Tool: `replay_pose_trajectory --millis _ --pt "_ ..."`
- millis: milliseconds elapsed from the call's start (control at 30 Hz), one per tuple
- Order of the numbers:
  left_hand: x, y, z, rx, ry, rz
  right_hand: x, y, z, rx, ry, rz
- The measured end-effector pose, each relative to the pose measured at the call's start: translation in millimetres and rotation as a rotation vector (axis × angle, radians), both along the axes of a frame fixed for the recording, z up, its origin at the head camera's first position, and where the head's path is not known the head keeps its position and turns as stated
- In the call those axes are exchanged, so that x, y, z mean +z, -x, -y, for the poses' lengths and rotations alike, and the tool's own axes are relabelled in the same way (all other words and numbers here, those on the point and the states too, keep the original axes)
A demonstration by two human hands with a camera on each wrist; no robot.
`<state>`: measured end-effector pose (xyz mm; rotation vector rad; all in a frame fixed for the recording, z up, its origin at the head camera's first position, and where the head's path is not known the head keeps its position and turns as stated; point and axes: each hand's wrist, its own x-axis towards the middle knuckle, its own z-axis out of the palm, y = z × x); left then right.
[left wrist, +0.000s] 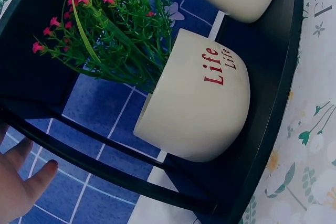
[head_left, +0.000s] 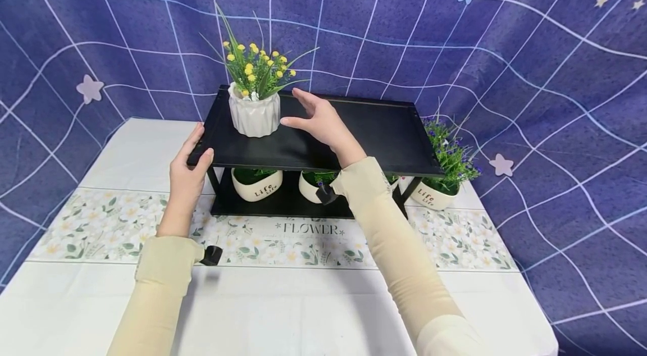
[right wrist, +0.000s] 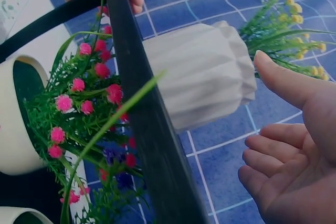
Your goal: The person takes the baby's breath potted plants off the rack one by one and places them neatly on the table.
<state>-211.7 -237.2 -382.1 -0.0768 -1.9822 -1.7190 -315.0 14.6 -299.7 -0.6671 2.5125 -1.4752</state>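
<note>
Currently | left hand (head_left: 185, 173) grips black shelf (head_left: 359, 126) edge | right hand (head_left: 326, 123) spread beside fluted white flowerpot (head_left: 255, 115), contact unclear | pot best handled low, sparing yellow flowers (head_left: 249, 69)

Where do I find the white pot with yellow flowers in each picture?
Head: white pot, left of centre, atop the black shelf.
Left wrist: not in it.
Right wrist: white pot, near the middle, appearing sideways, rim toward the right.
Shared landmark: the black shelf, visible in all three views.

Blue gridded backdrop (head_left: 379, 19), floral-banded white tablecloth (head_left: 283, 300)
</note>
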Motion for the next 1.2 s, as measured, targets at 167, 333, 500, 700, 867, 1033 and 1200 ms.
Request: replay_pose_trajectory --millis 167,333,500,700,867,1033,1200 --pt "-0.1 -0.1 0.2 -0.002 -0.003 0.005 0.1 3.4 11.5 -0.003 0.002 0.001" --pt "-8.9 7.3 4.6 -0.013 -0.036 -0.006 -1.0 5.6 21.6 -0.019 0.001 -0.011" --pt "-25.1 20.4 12.8 -0.008 -0.044 -0.016 -1.2 6.9 30.0 -0.050 0.010 0.016" --pt "-29.0 22.2 15.1 -0.013 -0.059 -0.029 -1.8 7.4 40.4 -0.080 0.029 0.025" --pt "-29.0 21.2 15.1 -0.002 -0.039 -0.021 -1.3 7.3 47.2 -0.089 0.072 0.028" --pt "-21.0 15.4 11.2 0.001 -0.030 -0.012 -1.8 9.0 53.3 -0.105 0.096 0.012" --pt "-12.6 9.9 5.7 -0.004 -0.033 -0.014 -2.7 11.3 58.6 -0.118 0.116 -0.017"
